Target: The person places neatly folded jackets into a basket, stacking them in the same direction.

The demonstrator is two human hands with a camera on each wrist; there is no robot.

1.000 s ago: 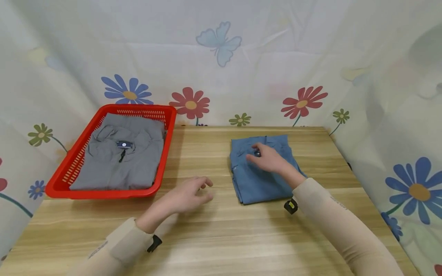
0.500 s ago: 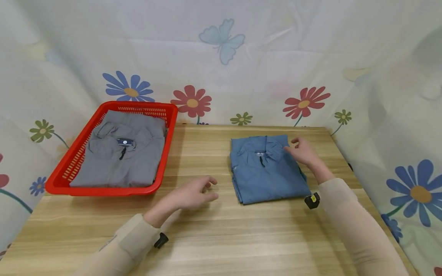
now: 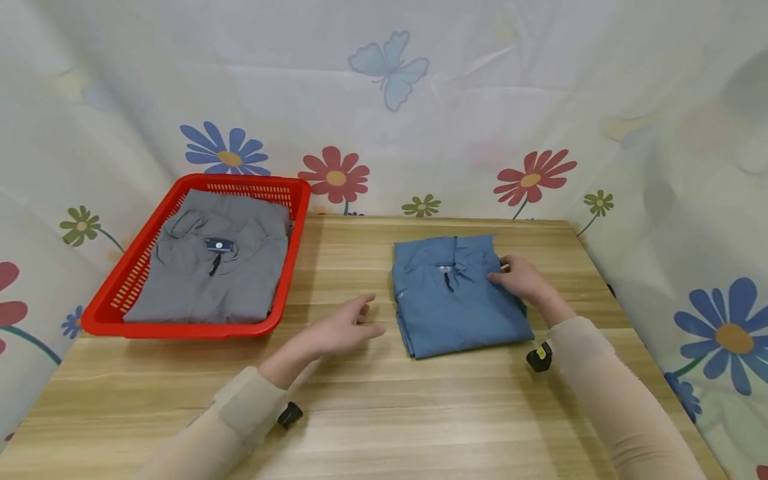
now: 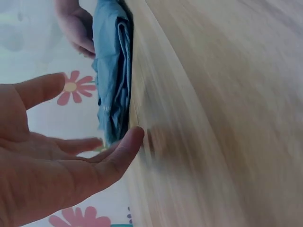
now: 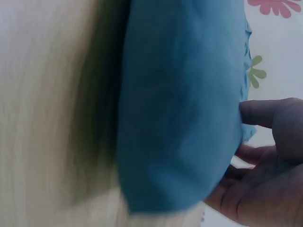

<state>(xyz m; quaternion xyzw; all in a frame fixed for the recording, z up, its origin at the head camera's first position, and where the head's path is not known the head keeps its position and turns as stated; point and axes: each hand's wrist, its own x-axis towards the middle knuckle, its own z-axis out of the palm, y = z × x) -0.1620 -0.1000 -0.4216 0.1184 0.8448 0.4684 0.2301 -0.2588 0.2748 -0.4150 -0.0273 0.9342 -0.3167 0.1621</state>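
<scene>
A folded blue shirt (image 3: 462, 313), collar and dark label uppermost, lies on the wooden table. At its right edge my right hand (image 3: 528, 280) holds on, thumb on the upper face and fingers along the side. The right wrist view shows the thumb against the blue cloth, with some fingertips hidden behind it. My left hand (image 3: 342, 327) is held over the table to the left of the shirt, palm turned towards it and fingers spread loosely. Nothing lies in that hand, and a gap separates it from the cloth in the left wrist view (image 4: 61, 165).
On the left side stands a red plastic basket (image 3: 288, 267) with a folded grey shirt (image 3: 210, 267) in it. A pale curtain (image 3: 384, 167) with flower prints closes off the table (image 3: 420, 420) at the back and sides.
My right hand has moved from over the collar to the shirt's right edge and taken hold there. The shirt has shifted slightly left. My left hand has edged right, nearer the shirt.
</scene>
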